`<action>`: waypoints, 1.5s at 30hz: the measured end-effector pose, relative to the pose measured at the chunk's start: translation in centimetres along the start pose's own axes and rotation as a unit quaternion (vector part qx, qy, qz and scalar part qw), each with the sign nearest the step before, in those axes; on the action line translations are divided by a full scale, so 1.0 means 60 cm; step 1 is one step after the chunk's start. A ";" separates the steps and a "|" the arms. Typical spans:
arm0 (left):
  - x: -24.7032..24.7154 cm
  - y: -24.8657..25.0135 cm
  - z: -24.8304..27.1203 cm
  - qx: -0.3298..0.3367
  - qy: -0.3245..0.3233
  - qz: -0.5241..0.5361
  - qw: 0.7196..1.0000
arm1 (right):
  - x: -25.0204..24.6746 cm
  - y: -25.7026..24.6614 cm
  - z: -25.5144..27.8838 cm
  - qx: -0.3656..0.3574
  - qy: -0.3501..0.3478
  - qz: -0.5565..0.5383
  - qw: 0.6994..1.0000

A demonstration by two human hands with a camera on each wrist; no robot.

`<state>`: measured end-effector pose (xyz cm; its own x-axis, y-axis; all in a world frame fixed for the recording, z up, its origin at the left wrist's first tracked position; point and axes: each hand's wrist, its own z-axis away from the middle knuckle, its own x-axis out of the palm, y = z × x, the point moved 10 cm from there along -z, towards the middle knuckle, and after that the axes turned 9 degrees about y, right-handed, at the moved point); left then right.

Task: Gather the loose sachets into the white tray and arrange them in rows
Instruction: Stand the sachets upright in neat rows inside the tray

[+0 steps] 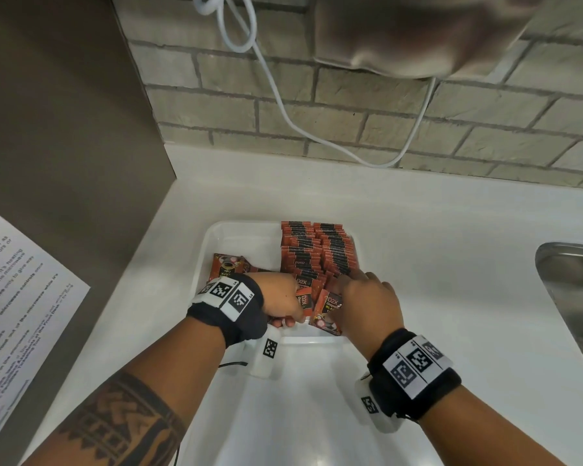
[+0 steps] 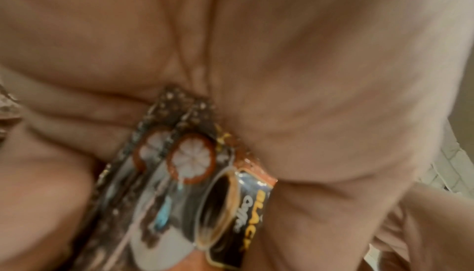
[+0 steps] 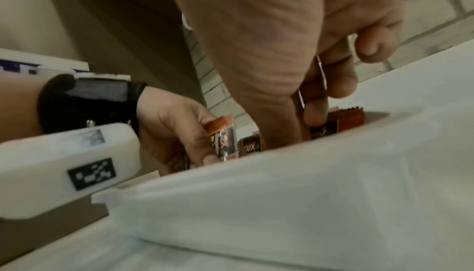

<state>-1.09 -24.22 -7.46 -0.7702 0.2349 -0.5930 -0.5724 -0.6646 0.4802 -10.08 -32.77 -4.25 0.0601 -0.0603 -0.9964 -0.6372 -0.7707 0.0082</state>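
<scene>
A white tray (image 1: 216,237) sits on the white counter. Red-and-black sachets (image 1: 317,253) stand in tight rows along its right side. Loose sachets (image 1: 228,269) lie flat at its left. My left hand (image 1: 288,317) is at the tray's near edge and grips a small bunch of sachets (image 2: 189,174) against the palm; the right wrist view shows that bunch (image 3: 223,141) upright. My right hand (image 1: 347,287) reaches into the near end of the rows, fingers curled, pinching one sachet (image 3: 311,93) seen edge-on. Another sachet (image 1: 329,309) leans under its thumb.
A steel sink (image 1: 572,297) lies at the right. On a brown panel (image 1: 64,129) at the left hangs a printed sheet (image 1: 24,297). A white cable (image 1: 283,105) hangs down the brick wall. The tray's near wall (image 3: 307,194) fills the right wrist view.
</scene>
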 end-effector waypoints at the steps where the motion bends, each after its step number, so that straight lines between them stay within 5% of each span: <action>1: 0.000 0.000 0.000 -0.002 0.001 0.002 1.000 | 0.003 -0.001 0.002 0.000 -0.002 0.004 1.000; 11: 0.003 -0.002 -0.002 0.007 0.001 0.005 1.000 | 0.014 0.006 0.004 0.013 -0.004 0.013 1.000; 24: -0.003 0.010 -0.021 0.050 0.038 -0.114 0.992 | 0.003 0.021 0.000 0.031 0.009 -0.027 0.999; 33: 0.029 0.028 -0.018 0.061 -0.032 -0.128 0.989 | 0.006 0.030 -0.011 0.028 0.061 -0.033 0.997; 45: 0.028 0.048 -0.012 0.097 -0.015 -0.164 0.981 | -0.012 0.025 -0.025 -0.031 0.132 -0.049 0.990</action>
<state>-3.87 -26.25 -7.54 -0.5409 0.4365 -0.7190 -0.8321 -0.4022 0.3818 -9.92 -34.82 -3.38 0.3232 -0.1413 -0.9357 -0.5701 -0.8183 -0.0733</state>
